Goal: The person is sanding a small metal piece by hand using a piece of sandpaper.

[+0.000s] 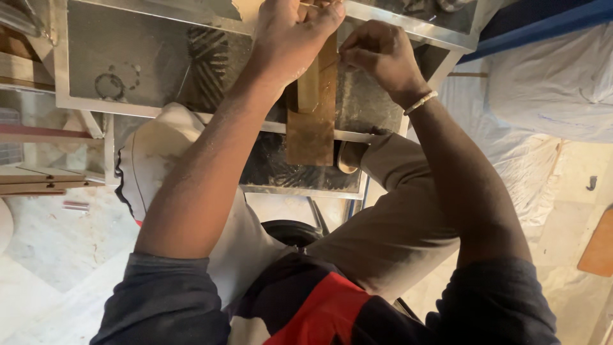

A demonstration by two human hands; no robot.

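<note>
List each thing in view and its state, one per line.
Left hand: closed over the top of the wood block.
Right hand: fingertips pinched at the block's edge.
Wood block: flat on the framed panel, lengthwise away from the person.
Framed panel: lying flat, dusty, with a shoe print.
Bracelet: on the right wrist.

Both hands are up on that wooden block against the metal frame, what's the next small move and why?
Probably press the wooden block flat with the left hand before adjusting anything. That hand wraps the block's top end, while the right hand only pinches its upper right edge with the fingertips. The block lies across the metal frame rails and overhangs the nearer one, so it looks able to shift.
</note>
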